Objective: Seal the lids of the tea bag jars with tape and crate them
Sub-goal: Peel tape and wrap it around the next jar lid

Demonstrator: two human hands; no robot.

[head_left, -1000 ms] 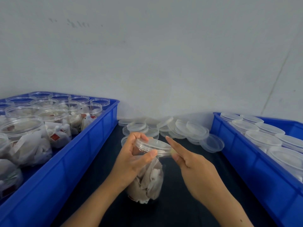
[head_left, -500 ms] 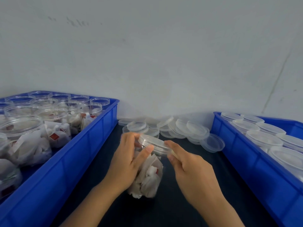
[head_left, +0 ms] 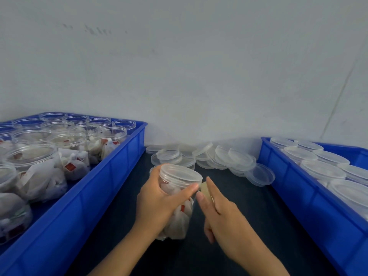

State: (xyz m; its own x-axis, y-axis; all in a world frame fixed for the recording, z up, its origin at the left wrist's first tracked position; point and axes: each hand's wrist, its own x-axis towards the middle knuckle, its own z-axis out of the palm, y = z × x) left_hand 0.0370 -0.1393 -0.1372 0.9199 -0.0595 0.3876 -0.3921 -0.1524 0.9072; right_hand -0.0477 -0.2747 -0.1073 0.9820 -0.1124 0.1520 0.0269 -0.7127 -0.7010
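At the frame's lower centre, a lidded jar [head_left: 179, 196] of tea bags is gripped by the left hand [head_left: 159, 204], while tape [head_left: 205, 188] is pinched at its lid [head_left: 182, 173] by the right hand [head_left: 225, 218].

A jar [head_left: 177, 198] stands on the table [head_left: 249, 216] at centre; one crate [head_left: 99, 196] at nine o'clock, another crate [head_left: 298, 196] at three, loose lids [head_left: 219, 158] at twelve.
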